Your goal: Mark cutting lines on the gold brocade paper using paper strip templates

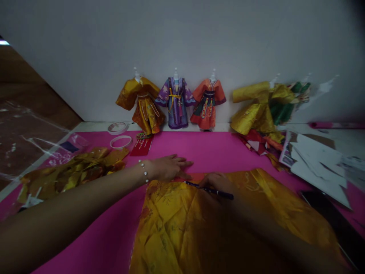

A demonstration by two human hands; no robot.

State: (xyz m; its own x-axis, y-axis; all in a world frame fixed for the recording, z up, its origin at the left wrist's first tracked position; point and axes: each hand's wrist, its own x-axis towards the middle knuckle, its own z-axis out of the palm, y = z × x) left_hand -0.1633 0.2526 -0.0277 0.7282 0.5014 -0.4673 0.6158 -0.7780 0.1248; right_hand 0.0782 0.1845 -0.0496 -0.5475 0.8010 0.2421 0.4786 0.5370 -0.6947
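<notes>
A wide piece of golden yellow patterned fabric (171, 224) lies creased on the pink table covering. My left hand (168, 168), with a beaded bracelet at the wrist, rests at the fabric's far edge, its fingers stretched out to the right. Between the hands a reddish flat piece (199, 177) shows along that edge; most of it is hidden. My right hand (218, 183) is closed around a dark pen (218, 193), which lies low over the fabric with its light tip pointing left, near my left fingers. Whether the tip touches the cloth I cannot tell.
Small dressed mannequins (176, 102) lean along the back wall. Golden scraps (85, 167), tape rolls (121, 142) and a red card (141, 146) lie left. At right are red scraps (253, 140), white paper pieces (316, 163) and a dark flat device (333, 224).
</notes>
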